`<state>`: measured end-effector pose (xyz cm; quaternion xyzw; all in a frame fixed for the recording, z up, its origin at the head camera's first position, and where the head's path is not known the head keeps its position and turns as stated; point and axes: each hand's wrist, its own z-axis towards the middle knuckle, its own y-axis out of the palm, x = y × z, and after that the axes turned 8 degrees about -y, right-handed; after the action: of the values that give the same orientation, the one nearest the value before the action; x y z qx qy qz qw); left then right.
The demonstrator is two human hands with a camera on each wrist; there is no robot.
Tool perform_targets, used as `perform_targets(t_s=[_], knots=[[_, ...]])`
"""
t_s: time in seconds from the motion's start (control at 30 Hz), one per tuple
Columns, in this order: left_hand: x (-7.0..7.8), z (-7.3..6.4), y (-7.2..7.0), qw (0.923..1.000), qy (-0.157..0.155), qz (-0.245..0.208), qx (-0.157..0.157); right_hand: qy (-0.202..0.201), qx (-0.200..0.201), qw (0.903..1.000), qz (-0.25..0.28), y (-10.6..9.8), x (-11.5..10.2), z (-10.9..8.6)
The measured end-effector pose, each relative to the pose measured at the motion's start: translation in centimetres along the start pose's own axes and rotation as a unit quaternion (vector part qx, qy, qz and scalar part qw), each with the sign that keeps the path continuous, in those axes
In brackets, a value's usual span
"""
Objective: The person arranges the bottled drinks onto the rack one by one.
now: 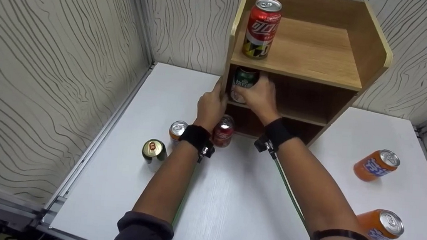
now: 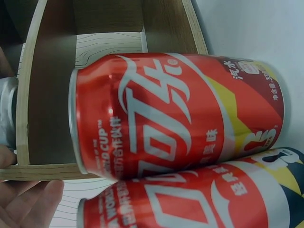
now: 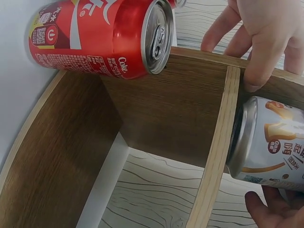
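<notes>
In the head view my right hand (image 1: 262,97) grips a green-and-white drink can (image 1: 245,80) standing at the left end of the wooden shelf's (image 1: 302,71) middle compartment. The right wrist view shows this can's pale lower part (image 3: 278,142) just above the shelf board, with right fingertips (image 3: 270,209) along its side. My left hand (image 1: 211,110) grips the shelf's left side panel, thumb inside and fingers outside. Below that hand, a red cola can (image 1: 223,131) stands on the table before the bottom compartment. A second red can (image 2: 190,199) sits beside it in the left wrist view.
Another red cola can (image 1: 262,29) stands on the shelf's top board. Left on the white table (image 1: 228,214) are a dark can with a gold lid (image 1: 153,153) and an orange can (image 1: 178,129). Two orange cans (image 1: 376,165) stand at the right. Patterned walls surround the table.
</notes>
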<state>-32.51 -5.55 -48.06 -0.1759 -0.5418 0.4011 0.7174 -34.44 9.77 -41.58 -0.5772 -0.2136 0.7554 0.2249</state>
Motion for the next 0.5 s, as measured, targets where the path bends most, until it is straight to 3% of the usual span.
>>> perform_targets(t_s=[0.3,0.5], knots=[[0.11,-0.02,-0.03,0.9999,-0.011,0.001,-0.002,-0.006,-0.009,0.9999,0.008,0.49,0.27,0.48],[0.02,-0.05,-0.06,0.9999,0.0,0.007,-0.008,0.015,-0.014,0.9998,-0.004,0.45,0.23,0.72]])
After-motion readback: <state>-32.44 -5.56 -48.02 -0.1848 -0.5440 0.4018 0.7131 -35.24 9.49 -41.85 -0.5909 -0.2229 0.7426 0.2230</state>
